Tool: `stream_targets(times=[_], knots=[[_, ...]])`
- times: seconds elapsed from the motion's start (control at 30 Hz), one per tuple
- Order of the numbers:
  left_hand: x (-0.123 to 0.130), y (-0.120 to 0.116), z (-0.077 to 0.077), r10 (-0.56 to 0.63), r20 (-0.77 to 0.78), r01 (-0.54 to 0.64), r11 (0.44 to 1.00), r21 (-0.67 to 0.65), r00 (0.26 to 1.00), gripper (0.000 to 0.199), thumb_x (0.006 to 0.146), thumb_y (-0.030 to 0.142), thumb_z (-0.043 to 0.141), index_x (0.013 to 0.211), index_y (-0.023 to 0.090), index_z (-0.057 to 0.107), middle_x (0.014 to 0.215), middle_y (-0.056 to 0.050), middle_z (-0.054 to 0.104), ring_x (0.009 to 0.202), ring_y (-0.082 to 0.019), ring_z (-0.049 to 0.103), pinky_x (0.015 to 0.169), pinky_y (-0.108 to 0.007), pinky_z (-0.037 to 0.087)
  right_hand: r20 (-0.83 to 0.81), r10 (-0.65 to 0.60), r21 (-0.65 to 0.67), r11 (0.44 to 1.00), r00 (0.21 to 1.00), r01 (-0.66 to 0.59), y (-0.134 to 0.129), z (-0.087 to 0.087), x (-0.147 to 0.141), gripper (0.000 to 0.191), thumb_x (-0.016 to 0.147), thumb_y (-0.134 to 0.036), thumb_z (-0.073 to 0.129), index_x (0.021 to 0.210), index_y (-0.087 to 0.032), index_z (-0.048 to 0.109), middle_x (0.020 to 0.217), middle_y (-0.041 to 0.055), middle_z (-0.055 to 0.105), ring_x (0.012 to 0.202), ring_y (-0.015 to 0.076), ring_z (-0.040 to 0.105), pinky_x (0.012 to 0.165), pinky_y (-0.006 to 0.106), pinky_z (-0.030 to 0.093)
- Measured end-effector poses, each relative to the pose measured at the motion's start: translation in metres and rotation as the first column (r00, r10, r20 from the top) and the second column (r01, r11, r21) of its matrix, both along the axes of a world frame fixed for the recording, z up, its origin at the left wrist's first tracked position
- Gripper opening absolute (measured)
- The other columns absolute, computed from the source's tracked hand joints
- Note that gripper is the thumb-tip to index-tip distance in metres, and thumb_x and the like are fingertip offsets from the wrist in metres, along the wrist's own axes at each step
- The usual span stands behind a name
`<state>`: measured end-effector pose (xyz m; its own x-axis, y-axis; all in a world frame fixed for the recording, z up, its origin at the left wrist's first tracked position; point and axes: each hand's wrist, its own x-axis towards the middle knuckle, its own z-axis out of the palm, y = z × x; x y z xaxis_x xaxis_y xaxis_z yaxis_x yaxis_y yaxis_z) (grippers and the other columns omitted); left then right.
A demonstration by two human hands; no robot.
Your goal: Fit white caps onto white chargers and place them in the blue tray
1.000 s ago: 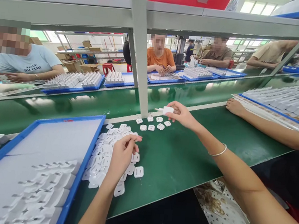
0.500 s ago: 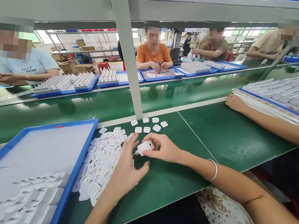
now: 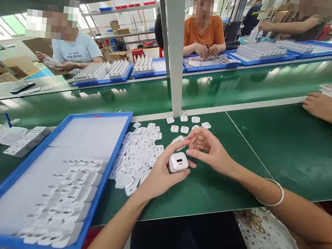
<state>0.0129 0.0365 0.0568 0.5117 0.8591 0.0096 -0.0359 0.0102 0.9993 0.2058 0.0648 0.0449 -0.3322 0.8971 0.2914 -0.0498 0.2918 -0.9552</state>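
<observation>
My left hand is closed around a white charger plug, whose end face with two port slots points up toward me. By the left index finger is a white square cover piece, partly hidden by that finger. My right hand is just right of the cover piece, its fingers curled and its thumb apart from them; whether its fingertips touch the piece is unclear. A pile of white slotted cover pieces lies left of my hands. Several more cover pieces are laid out beyond them.
A blue-rimmed tray at left holds rows of white plugs. A grey post stands at the bench's far edge. Another person's hand rests on the green bench at right. Co-workers sit across the bench.
The charger plug has passed from my right hand into my left, its port face now turned up. My right hand has let go of it. The camera view has shifted.
</observation>
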Motion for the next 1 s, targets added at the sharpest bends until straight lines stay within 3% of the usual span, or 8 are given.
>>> stream_targets(times=[0.17,0.33,0.5,0.67,0.77,0.87,1.0], knots=[[0.004,-0.003,0.000,-0.090,0.000,0.090,0.995,0.030,0.996,0.064,0.082,0.014,0.069,0.140,0.031,0.050,0.148,-0.012,0.049,0.100,-0.023,0.072,0.076,-0.027,0.058,0.113,-0.157,0.065,0.986,0.981,0.151,-0.007,0.000,-0.006,0.039,0.078,-0.024,0.076,0.106,-0.026,0.049,0.090,-0.0008,0.057,0.075,0.0136,0.058,0.054,0.022,0.045],[0.005,-0.004,0.000,-0.084,-0.031,0.086,0.994,0.070,0.996,0.061,0.082,0.014,0.068,0.138,0.033,0.052,0.145,-0.011,0.052,0.096,-0.022,0.073,0.079,-0.032,0.059,0.204,-0.195,0.104,0.979,0.959,0.176,-0.010,0.001,-0.006,0.011,0.084,-0.022,0.064,0.093,-0.023,0.058,0.078,-0.0005,0.061,0.064,0.0131,0.056,0.051,0.025,0.046],[0.003,0.000,0.002,-0.058,-0.018,0.058,0.998,0.032,0.998,0.061,0.082,0.017,0.071,0.138,0.027,0.051,0.102,-0.008,0.074,0.090,-0.023,0.074,0.067,-0.028,0.056,0.234,-0.218,0.122,0.973,0.947,0.193,-0.007,0.005,0.001,0.011,0.091,-0.023,0.056,0.092,-0.019,0.066,0.071,0.0004,0.062,0.060,0.0129,0.056,0.050,0.026,0.046],[0.001,0.001,0.001,-0.034,0.001,0.034,0.999,0.006,0.999,0.058,0.082,0.019,0.072,0.136,0.026,0.053,0.092,-0.006,0.074,0.091,-0.024,0.074,0.066,-0.028,0.054,0.190,-0.321,0.160,0.943,0.928,0.293,-0.003,0.006,0.007,0.019,0.090,-0.029,0.063,0.106,-0.021,0.066,0.080,0.0023,0.064,0.070,0.0155,0.061,0.049,0.024,0.049],[0.003,0.000,-0.001,-0.007,-0.027,0.008,1.000,0.024,1.000,0.052,0.085,0.020,0.070,0.134,0.027,0.054,0.089,-0.004,0.074,0.090,-0.022,0.073,0.067,-0.027,0.054,0.193,-0.322,0.201,0.938,0.927,0.284,-0.003,0.007,0.010,0.021,0.089,-0.028,0.066,0.109,-0.022,0.064,0.083,0.0017,0.065,0.068,0.0147,0.063,0.054,0.026,0.054],[0.004,0.000,-0.004,0.089,-0.080,-0.075,0.984,0.159,0.993,0.047,0.086,0.023,0.070,0.131,0.028,0.058,0.105,-0.006,0.074,0.098,-0.023,0.071,0.080,-0.033,0.057,0.180,-0.298,0.212,0.942,0.937,0.259,-0.005,0.010,0.012,0.020,0.092,-0.026,0.064,0.111,-0.024,0.063,0.082,0.0008,0.066,0.061,0.0127,0.062,0.057,0.028,0.057],[0.005,0.004,-0.009,0.277,-0.144,-0.192,0.882,0.431,0.950,0.041,0.082,0.026,0.075,0.122,0.027,0.065,0.126,-0.007,0.067,0.122,-0.026,0.061,0.104,-0.042,0.048,0.121,-0.252,0.101,0.965,0.960,0.240,-0.013,0.018,0.010,0.023,0.089,-0.025,0.068,0.112,-0.025,0.064,0.073,-0.0020,0.065,0.055,0.0124,0.062,0.055,0.028,0.058]])
